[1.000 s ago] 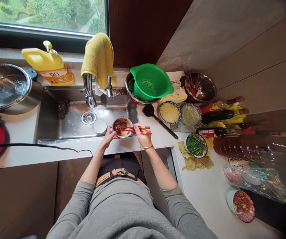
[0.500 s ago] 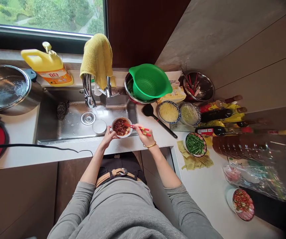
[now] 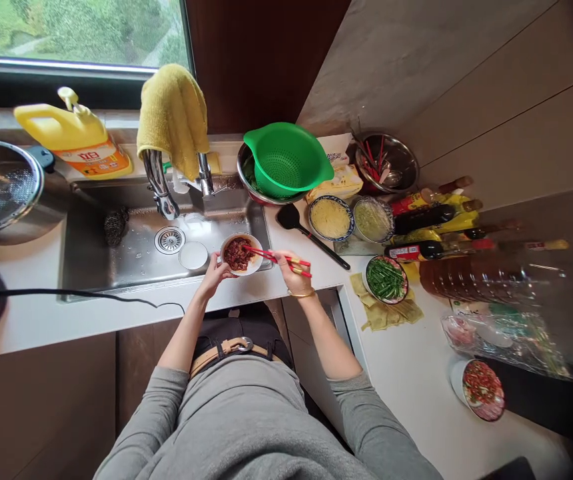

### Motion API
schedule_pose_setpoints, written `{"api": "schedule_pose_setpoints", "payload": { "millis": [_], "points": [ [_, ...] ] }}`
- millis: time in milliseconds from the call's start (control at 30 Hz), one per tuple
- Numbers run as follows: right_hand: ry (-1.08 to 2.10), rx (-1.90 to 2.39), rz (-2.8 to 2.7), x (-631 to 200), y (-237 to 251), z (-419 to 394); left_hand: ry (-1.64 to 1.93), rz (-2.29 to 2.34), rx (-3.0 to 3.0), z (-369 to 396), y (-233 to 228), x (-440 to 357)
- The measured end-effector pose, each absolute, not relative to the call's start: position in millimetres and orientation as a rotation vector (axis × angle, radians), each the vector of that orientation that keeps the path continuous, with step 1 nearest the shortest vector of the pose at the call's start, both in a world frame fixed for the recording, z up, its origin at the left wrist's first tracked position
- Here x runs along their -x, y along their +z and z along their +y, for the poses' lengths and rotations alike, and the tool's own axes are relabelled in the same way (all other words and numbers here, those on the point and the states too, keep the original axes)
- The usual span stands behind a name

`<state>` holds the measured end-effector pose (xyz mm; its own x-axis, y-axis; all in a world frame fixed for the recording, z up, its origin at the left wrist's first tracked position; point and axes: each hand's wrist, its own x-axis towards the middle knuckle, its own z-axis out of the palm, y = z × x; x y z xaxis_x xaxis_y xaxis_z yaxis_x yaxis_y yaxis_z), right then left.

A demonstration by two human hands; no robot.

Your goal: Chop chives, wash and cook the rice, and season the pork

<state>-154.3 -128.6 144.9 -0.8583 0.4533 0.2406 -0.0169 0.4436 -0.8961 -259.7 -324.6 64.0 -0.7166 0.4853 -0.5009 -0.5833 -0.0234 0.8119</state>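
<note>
left hand: gripped the near rim of the small bowl, fingers curled on its edge, steadying it.
right hand: pinched the red chopsticks between thumb and fingers; gold bangle at the wrist.
red chopsticks: lay nearly level, tips inside the small bowl, touching the dark red meat mix.
small bowl: sat at the front right corner of the sink, just above the counter edge, light inside, dark red chopped filling.
sink: steel; drain left of the small bowl, white round lid between drain and bowl, steel scourer at far left.
faucet: behind the sink, yellow cloth draped over it.
yellow jug: lay on the sill, left of the faucet.
strainer pan: on the counter, far left.
green colander: nested in a steel bowl at the sink's far right corner.
black spatula: on the counter, just right of the sink.
side dishes: bowl of pale shreds and bowl of light green mince side by side; dish of cut green stalks on a yellow rag, nearer.
sauce bottles: on their sides, right of the dishes.
chopped chili bowl: near right counter, well apart from the hands.
</note>
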Motion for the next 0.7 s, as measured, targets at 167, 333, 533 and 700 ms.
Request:
{"api": "schedule_pose_setpoints", "payload": {
  "millis": [167, 333, 533, 700],
  "points": [
    [1.416, 0.330, -2.318, 154.8, 142.3, -123.7, 1.833, 1.525, 0.129, -325.9, 59.0, 259.8],
    [1.501, 0.313, -2.316, 158.4, 135.8, -127.4, 1.835, 1.529, 0.137, -332.1, 59.2, 262.2],
    [1.654, 0.196, -2.324, 165.1, 133.2, -126.1, 1.811, 1.567, 0.124, -342.5, 60.2, 267.9],
    [1.739, 0.288, -2.193, 175.3, 129.1, -137.5, 1.769, 1.640, 0.107, -345.1, 61.1, 268.3]
  ]
}}
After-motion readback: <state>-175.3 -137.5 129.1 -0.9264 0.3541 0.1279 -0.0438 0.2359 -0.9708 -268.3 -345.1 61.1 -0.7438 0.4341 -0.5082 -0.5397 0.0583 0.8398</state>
